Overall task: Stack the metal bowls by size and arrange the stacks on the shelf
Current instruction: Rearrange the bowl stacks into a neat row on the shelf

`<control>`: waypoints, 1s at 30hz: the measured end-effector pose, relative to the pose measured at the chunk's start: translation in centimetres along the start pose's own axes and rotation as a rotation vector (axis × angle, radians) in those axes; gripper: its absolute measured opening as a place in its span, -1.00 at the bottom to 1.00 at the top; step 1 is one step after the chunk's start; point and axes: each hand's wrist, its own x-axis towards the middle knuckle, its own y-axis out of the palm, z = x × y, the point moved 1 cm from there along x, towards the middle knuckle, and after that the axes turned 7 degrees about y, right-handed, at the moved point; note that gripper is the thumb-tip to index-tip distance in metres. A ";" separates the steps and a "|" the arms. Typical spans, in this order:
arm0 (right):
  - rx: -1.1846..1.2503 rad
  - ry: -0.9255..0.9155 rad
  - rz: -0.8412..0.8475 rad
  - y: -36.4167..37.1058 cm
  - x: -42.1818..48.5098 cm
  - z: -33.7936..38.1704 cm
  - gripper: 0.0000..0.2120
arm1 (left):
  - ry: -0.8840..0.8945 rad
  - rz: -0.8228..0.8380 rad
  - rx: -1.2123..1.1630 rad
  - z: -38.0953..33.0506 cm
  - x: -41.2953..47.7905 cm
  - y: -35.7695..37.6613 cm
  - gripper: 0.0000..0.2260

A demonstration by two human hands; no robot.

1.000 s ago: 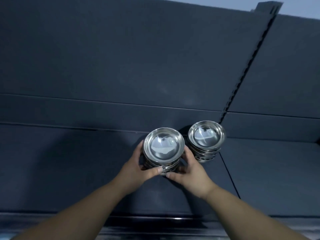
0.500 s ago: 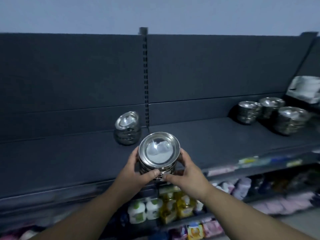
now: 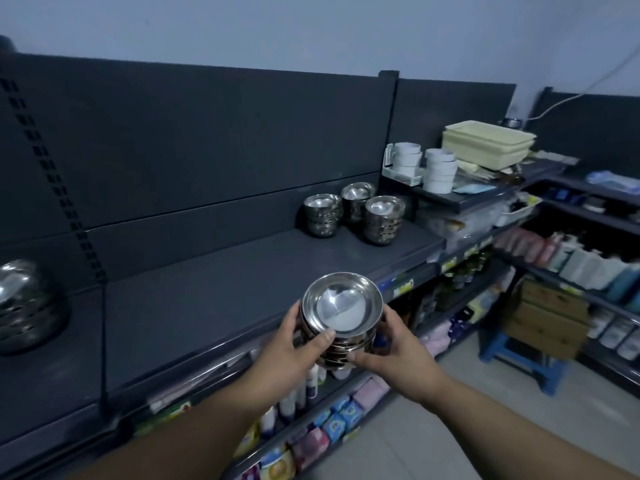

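Observation:
A stack of metal bowls (image 3: pixel 341 308) is held in front of me, off the front edge of the dark shelf (image 3: pixel 221 292). My left hand (image 3: pixel 287 346) grips its left side and my right hand (image 3: pixel 398 344) grips its right side and base. Three more stacks of metal bowls stand at the shelf's far right: one (image 3: pixel 322 214) on the left, one (image 3: pixel 356 199) behind, one (image 3: pixel 383 220) in front. Another bowl stack (image 3: pixel 24 303) sits at the far left, blurred.
White cups (image 3: pixel 440 169) and cream trays (image 3: pixel 488 143) stand on a raised shelf to the right. Packaged goods (image 3: pixel 325 434) fill the lower shelves. Cardboard boxes (image 3: pixel 547 313) and a blue stool (image 3: pixel 523 358) occupy the aisle floor at right.
The view has swung right and back from the shelf. The held stack has come off the shelf surface and now hangs past its front edge. The three right-hand stacks appear closer.

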 end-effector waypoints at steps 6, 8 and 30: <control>-0.023 0.023 -0.077 -3.9 7.9 -1.0 -0.11 | 0.010 0.059 -0.062 1.6 10.2 1.3 -0.23; -0.015 0.039 -0.084 -4.5 11.3 -0.6 -0.10 | 0.003 0.071 -0.083 1.8 13.9 0.7 -0.34; -0.064 0.077 0.103 -8.9 33.9 -3.3 -0.17 | -0.067 -0.176 0.137 5.8 32.7 0.3 -0.22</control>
